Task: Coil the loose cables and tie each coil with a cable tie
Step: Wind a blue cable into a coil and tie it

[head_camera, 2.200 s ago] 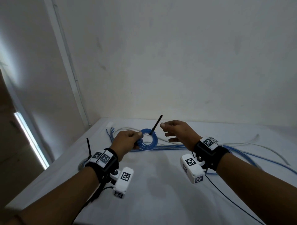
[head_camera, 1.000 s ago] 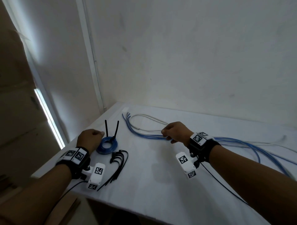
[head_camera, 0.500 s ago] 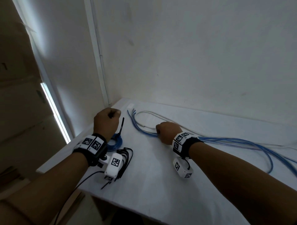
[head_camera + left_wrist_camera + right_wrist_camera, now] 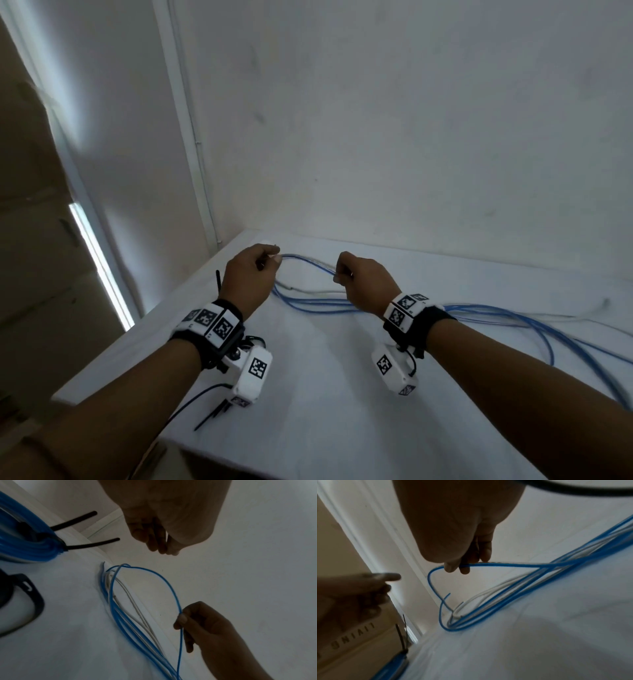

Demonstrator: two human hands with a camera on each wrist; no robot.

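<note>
Several loose blue and white cables [image 4: 325,303] lie along the back of the white table [image 4: 325,404], their ends near the left corner. My right hand [image 4: 337,275] pinches one blue cable [image 4: 505,565] between thumb and forefinger and holds it up off the bundle in an arched loop [image 4: 161,577]. My left hand [image 4: 274,258] hovers just left of that loop with loosely curled fingers [image 4: 163,549] and holds nothing. A tied blue coil [image 4: 25,545] with black tie tails sits at the table's left edge, mostly hidden behind my left wrist in the head view.
Spare black cable ties [image 4: 212,414] lie near the front left edge under my left wrist. The table meets the wall at the back and ends close on the left, with a cardboard box [image 4: 351,639] below. More cable trails off to the right [image 4: 548,342].
My left hand has left the tied coil and moved right towards the cable ends. My right hand has lifted one blue cable off the table.
</note>
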